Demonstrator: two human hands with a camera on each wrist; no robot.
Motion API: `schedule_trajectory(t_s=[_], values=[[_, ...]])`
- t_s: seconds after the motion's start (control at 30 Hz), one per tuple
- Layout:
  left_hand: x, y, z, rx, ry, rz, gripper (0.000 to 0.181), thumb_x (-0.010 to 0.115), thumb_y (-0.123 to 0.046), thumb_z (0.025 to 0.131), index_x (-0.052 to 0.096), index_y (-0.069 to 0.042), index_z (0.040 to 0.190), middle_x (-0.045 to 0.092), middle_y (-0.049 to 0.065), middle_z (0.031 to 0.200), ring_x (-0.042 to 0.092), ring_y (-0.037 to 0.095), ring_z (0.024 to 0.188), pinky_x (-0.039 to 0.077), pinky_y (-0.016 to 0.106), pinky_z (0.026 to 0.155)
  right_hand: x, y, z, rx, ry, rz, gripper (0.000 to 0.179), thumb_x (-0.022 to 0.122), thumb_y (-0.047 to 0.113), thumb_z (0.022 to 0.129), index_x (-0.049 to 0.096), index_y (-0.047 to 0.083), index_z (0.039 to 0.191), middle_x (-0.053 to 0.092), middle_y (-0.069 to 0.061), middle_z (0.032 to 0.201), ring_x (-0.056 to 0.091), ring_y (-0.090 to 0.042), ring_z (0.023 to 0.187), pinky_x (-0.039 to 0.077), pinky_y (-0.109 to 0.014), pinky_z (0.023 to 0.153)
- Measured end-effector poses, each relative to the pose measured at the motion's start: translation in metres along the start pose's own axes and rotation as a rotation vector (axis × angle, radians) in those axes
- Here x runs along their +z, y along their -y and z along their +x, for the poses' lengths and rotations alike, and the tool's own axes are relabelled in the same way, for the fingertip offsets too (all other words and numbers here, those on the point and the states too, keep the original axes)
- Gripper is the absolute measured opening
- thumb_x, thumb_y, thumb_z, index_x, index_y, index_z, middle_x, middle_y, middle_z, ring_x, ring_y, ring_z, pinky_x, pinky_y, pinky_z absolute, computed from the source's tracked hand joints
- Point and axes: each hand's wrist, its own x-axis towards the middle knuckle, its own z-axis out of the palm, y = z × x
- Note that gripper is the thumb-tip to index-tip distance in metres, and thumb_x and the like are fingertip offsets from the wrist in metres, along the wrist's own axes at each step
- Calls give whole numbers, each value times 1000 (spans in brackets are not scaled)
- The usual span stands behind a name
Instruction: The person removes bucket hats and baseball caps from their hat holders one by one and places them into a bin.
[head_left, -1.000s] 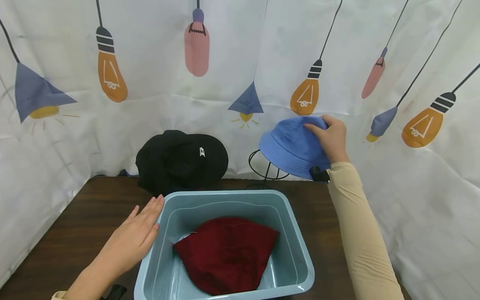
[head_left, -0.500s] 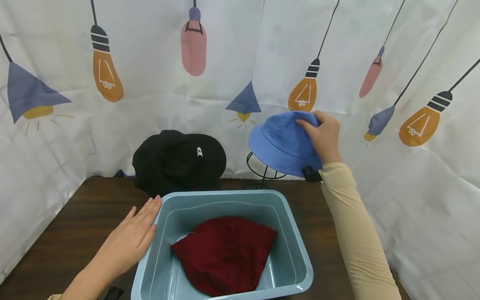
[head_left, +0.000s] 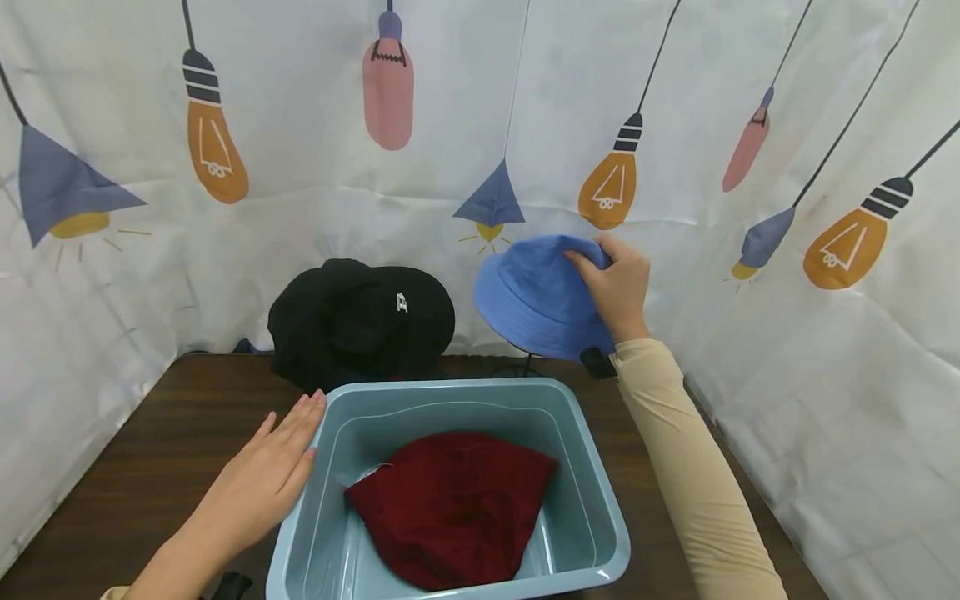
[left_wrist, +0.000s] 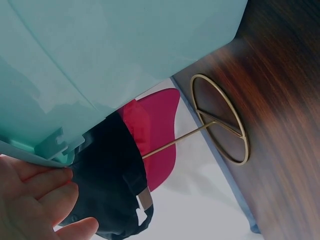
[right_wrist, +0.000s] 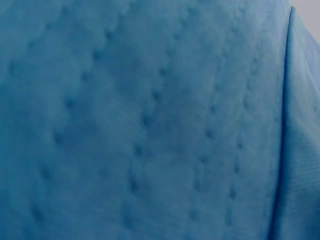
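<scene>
My right hand (head_left: 621, 287) pinches the crown of a light blue bucket hat (head_left: 542, 296) between thumb and fingers. Below the hat shows the thin rod of a wire hat stand (head_left: 527, 364), its top hidden by the brim. The hat's stitched brim (right_wrist: 165, 120) fills the right wrist view. My left hand (head_left: 258, 475) rests with straight fingers on the left rim of a light blue plastic tub (head_left: 450, 386). Inside the tub lies a dark red bucket hat (head_left: 457, 512). Beyond the left fingertips is a black cap (head_left: 360, 321) with a white letter.
In the left wrist view, a gold wire stand (left_wrist: 245, 136) has the black cap at its top, with a pink-red cap (left_wrist: 162, 137) behind. A dark wooden table (head_left: 150, 450) carries everything. A white curtain with lamp prints (head_left: 300, 167) closes the back and sides.
My right hand has moved left with the blue bucket hat, then lowered it over the wire stand, whose top ring is now covered. The left hand keeps its place on the tub.
</scene>
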Motion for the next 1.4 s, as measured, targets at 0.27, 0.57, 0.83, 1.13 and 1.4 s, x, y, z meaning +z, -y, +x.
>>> schedule_trajectory(t_s=[0.27,0.57,0.83,1.13,1.4], values=[[0,0,-2,-6,-1,0,55,49,-18,96,32,0,145,36,18,147,22,24,141,1,36,114,15,3,-19,-31,14,47,22,80,13,75,64,-1,69,63,-13,64,55,-20,55,36,-21,54],[0,-2,-1,-5,-16,4,54,49,-18,96,34,0,144,37,18,146,26,27,139,0,35,114,20,13,-28,-40,115,51,18,80,13,76,68,0,72,66,-12,66,59,-21,56,44,-29,55],[-1,-3,-1,0,-11,20,54,49,-18,95,35,1,144,37,19,146,29,30,137,-1,38,114,3,19,-25,160,331,131,15,80,14,75,70,3,74,63,-6,66,46,-13,57,34,-22,53],[-1,-3,-1,4,-21,5,54,49,-17,95,35,2,144,37,19,146,25,26,140,3,40,115,-13,30,-25,158,583,230,11,79,15,77,73,5,77,64,-1,67,48,-12,58,38,-23,51],[-1,-2,-2,2,-22,9,54,49,-17,95,34,1,144,37,19,146,24,25,140,-2,34,114,-18,37,-27,55,595,152,10,76,12,79,69,5,76,60,-5,81,50,-18,73,39,-29,60]])
